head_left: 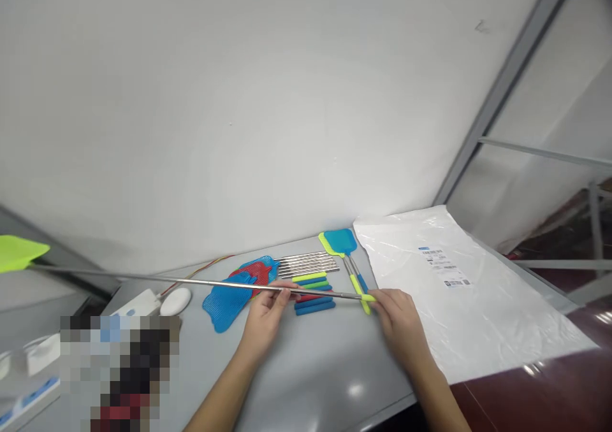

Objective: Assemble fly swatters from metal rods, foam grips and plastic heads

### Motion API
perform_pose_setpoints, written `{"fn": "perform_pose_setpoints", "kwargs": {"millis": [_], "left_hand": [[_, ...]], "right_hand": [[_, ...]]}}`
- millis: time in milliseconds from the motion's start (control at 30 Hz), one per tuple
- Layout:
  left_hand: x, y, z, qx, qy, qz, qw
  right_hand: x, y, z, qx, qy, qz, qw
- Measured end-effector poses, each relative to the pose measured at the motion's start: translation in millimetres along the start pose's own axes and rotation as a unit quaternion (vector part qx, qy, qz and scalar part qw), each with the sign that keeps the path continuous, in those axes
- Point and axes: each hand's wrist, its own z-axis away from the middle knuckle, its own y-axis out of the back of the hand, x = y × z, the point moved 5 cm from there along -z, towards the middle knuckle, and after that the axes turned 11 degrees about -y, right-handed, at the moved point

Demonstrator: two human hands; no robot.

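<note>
Grip: left hand (268, 309), closed round shaft (205, 283) of lime fly swatter; right hand (398, 314), pinched on handle (367, 298); long axis crosswise above tabletop (306, 362), head (21, 253) far left

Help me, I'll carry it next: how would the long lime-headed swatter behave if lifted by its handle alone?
The swatter would probably feel tip-heavy, since its lime head sits far from the handle. Its straight, metallic pole looks fairly stiff, while the thin head might flex.
</note>
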Motion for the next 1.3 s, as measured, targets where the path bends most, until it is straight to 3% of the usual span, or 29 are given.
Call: {"fn": "perform_pose_setpoints", "kwargs": {"millis": [267, 500, 1100, 1300], "left_hand": [[14.4, -8.4, -1.5, 0.03, -0.023, 0.007, 0.999], [13.1, -10.7, 1.6, 0.025, -0.02, 0.001, 0.999], [21.8, -56.8, 2.9, -0.076, -0.012, 0.062, 0.995], [23.4, -65.1, -6.6, -0.13, 0.0, 0.059, 0.99]], "right_hand": [[1.5, 2.8, -3.2, -0.014, -0.04, -0.107, 0.993], [0.6, 11.6, -4.8, -0.002, -0.038, -0.106, 0.994], [-31.4, -13.3, -1.8, -0.018, -0.059, -0.124, 0.99], [-31.6, -10.6, -2.0, 0.006, -0.083, -0.113, 0.99]]}}
